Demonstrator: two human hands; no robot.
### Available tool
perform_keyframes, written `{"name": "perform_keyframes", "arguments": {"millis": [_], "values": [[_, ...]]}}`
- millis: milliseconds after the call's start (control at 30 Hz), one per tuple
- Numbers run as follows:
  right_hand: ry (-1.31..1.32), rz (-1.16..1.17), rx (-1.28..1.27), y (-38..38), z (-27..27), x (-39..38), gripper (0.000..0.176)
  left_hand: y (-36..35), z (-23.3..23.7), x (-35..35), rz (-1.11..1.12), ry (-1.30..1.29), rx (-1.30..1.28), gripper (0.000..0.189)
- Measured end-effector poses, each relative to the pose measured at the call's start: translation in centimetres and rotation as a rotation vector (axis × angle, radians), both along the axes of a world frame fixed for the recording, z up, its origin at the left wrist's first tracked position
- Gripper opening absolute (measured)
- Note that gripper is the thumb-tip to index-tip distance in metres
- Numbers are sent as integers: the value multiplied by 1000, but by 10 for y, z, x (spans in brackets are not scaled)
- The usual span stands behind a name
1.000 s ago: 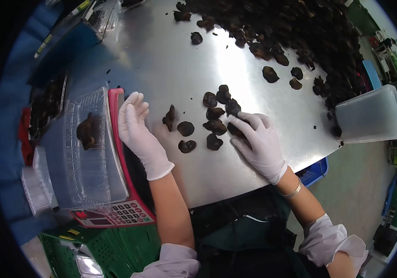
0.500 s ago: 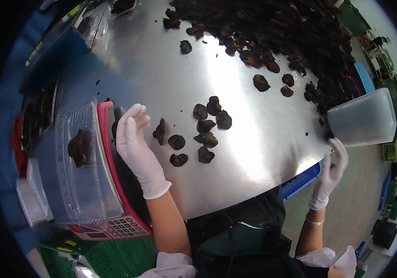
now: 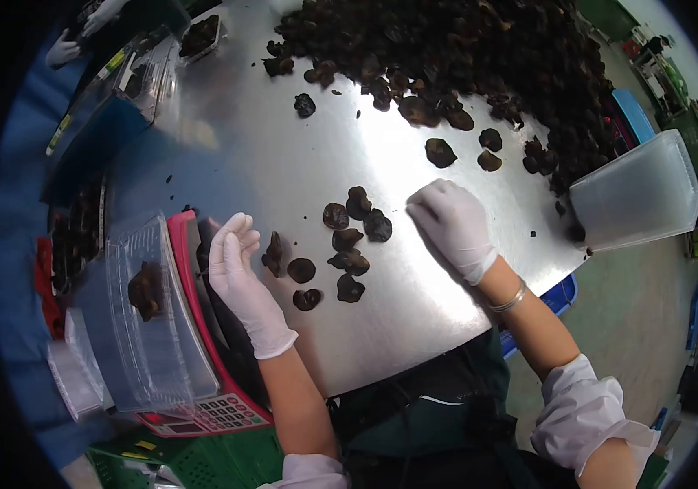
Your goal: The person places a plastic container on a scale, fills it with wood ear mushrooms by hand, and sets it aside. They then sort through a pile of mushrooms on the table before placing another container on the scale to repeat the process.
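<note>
My left hand [image 3: 243,285], in a white glove, is beside the red-edged scale [image 3: 188,285], its fingers curved and pressed together. Dark material shows at its far side; whether the hand holds it is hidden. On the scale rests a clear plastic tray [image 3: 141,359] with a dark piece of wood ear fungus [image 3: 145,290] in it. My right hand [image 3: 451,224], also gloved, is palm down over the metal table [image 3: 414,326], fingers curled, nothing visible in them. Between both hands lie several loose wood ear pieces [image 3: 377,226].
A big pile of wood ear [image 3: 463,49] covers the far side of the table. At the right edge stands a translucent plastic container [image 3: 638,191]. A filled tray [image 3: 201,38] sits far left, near another person's gloved hand [image 3: 62,50]. A green crate [image 3: 186,464] stands below the scale.
My right hand has moved left from the table's right edge by the container to above the table near the loose pieces. The left hand stays beside the scale. The view has shifted slightly.
</note>
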State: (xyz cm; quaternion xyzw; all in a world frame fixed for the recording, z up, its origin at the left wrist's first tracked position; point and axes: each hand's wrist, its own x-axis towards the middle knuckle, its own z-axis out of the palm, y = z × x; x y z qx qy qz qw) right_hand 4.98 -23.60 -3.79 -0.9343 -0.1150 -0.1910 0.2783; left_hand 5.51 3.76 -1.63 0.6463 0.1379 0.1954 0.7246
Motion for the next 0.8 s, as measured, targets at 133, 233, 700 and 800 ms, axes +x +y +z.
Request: {"name": "perform_keyframes", "arguments": {"millis": [133,233,700,800], "values": [[73,-458,-144,-66,-1,-19,11,-2,5,-2,17,-1,-20,31],[0,-585,-176,-122,11,-27,14,-3,8,-3,9,-22,-46,31],[40,-53,-120,14,14,-5,12,-2,1,-1,-11,-3,5,31],[-74,-320,-126,-16,23,-19,21,-2,2,-2,-20,-1,-10,31]]}}
